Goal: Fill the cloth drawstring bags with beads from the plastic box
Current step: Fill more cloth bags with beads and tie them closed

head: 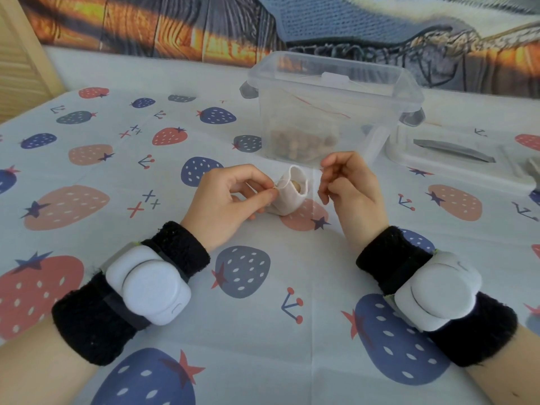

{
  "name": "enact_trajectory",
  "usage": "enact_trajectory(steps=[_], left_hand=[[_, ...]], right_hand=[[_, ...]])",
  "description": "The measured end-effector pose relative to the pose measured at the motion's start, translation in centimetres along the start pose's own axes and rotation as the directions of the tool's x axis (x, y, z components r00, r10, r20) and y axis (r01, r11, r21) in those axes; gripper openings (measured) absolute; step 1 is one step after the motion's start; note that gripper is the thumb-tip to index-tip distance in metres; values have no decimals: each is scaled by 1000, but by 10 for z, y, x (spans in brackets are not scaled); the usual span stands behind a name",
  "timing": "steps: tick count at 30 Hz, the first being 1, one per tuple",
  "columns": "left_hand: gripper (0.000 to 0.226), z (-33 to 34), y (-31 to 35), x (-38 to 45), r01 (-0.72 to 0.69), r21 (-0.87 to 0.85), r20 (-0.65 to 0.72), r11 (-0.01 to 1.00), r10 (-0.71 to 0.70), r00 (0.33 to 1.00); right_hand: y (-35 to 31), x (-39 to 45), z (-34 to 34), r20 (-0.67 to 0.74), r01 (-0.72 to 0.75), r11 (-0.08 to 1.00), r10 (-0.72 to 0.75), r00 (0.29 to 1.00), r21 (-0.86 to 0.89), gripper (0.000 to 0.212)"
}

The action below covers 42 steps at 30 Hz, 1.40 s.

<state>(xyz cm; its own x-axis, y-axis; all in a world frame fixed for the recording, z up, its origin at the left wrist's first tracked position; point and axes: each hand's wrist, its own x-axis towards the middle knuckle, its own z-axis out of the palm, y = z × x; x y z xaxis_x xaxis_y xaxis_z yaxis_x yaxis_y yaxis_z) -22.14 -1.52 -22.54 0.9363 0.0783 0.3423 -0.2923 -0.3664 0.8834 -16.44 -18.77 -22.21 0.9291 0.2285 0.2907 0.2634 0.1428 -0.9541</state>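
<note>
At the centre of the frame my left hand pinches the rim of the small cloth bag, a bead showing inside. My right hand pinches its drawstring. The plastic box of beads stands just behind on the surface.

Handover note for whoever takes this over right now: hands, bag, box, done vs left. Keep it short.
Left hand: pinches the left edge of the cloth drawstring bag at its mouth.
Right hand: just right of the bag, fingers curled as if pinching a drawstring; the string itself is too thin to confirm.
Bag: on the strawberry-print tablecloth between the hands, mouth open, at least one bead visible inside.
Plastic box: behind the bag, lid off, beads still in the bottom. Lid lies to its right.
Done: bag has beads in it.
Left: draw it closed. No other bags in view.
</note>
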Motion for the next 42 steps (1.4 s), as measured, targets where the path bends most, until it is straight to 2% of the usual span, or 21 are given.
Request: enact_trajectory(steps=[3,5,7,10,14,18,20,25,32,34,37,40,42], left_hand=[[13,0,0,0,-3,-1,4,1000,3,1000],[14,0,0,0,-3,1,3,1000,3,1000],[13,0,0,1,-3,0,0,1000,3,1000],[14,0,0,0,-4,3,-2,1000,4,1000],[15,0,1,0,-7,9,-4,1000,7,1000],[16,0,1,0,-4,10,-10,1000,4,1000],[16,0,1,0,-3,18,-12,1000,3,1000],[15,1,2,0,-7,22,-9,1000,7,1000],[13,0,1,0,-5,10,-12,1000,5,1000],[13,0,1,0,-6,10,-22,1000,6,1000],[12,0,0,1,-12,14,-37,1000,13,999],[10,0,-1,1,-11,26,-51,1000,12,999],[11,0,0,1,-18,36,-56,999,20,998]], right_hand=[[-1,-2,2,18,-83,996,83,996,23,23],[-3,-5,3,36,-76,996,78,996,-39,18],[-2,-5,3,9,-10,994,11,1000,-105,17],[-2,-6,4,-32,99,989,-103,994,-113,17],[-4,-8,5,4,223,969,-224,975,-106,17],[-8,-15,5,46,444,862,-447,893,-245,29],[-11,-20,7,74,505,799,-511,856,-327,34],[-8,-19,7,89,461,783,-469,878,-417,14],[-1,-12,5,79,406,799,-416,906,-443,5],[-1,-11,6,72,374,808,-385,920,-455,10],[0,-12,6,99,348,820,-341,935,-454,30],[3,-11,6,168,362,780,-322,932,-510,41],[7,-10,5,195,357,752,-299,934,-554,41]])
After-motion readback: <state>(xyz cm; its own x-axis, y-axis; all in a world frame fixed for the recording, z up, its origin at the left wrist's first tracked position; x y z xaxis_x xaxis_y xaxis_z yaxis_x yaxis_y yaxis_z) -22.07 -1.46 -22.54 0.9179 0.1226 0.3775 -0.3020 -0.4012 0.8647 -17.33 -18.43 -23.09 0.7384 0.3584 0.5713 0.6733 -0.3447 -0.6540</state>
